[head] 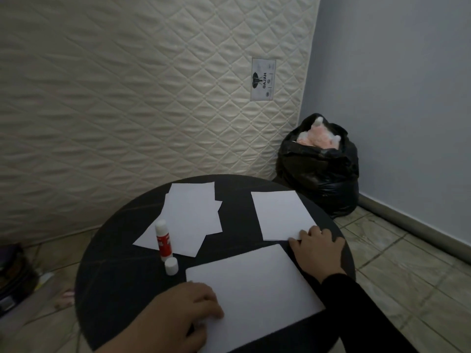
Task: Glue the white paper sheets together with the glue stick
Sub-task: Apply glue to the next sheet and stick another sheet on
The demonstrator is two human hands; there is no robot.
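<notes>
Head view. Round dark table [122, 289].
- Near sheet [254, 284]: at front edge; thin, light, limp, likely to slide; best pinned flat or lifted by a corner.
- Far sheet [280, 215]: right rear.
- Loose stack [188, 220]: left rear.
- Glue stick [163, 242]: upright, uncapped, on stack's edge; cap [171, 267] beside it.
- Left hand [183, 312]: fingers loosely curled, pressing near sheet's left corner, grasping nothing.
- Right hand [318, 248]: fingers bent, fingertips on far sheet's near corner; pinch uncertain.
</notes>
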